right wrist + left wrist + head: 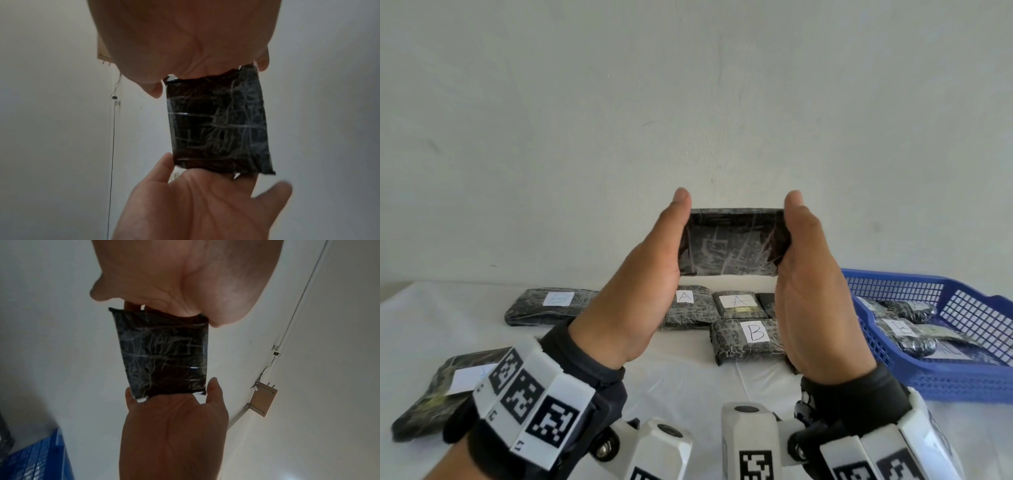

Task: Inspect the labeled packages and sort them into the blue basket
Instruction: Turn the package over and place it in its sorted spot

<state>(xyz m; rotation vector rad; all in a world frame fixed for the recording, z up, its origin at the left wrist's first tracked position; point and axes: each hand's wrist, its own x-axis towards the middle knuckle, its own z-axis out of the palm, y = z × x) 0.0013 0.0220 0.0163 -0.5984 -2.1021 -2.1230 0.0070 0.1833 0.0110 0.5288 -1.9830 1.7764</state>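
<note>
I hold a black plastic-wrapped package (732,241) up in front of the wall, above the table. My left hand (674,240) grips its left end and my right hand (794,240) grips its right end, thumbs on the near side. The face turned to me shows no label. In the left wrist view the package (164,353) hangs between my left hand (185,288) and right hand (174,426). The right wrist view shows the same package (220,126) between the right hand (185,40) and left hand (195,203). The blue basket (945,380) stands on the right.
On the white table lie more wrapped packages: one marked B (753,337), two marked A (739,303) (685,301), another B (554,301), and one at the near left (448,380). The basket holds several packages (904,334).
</note>
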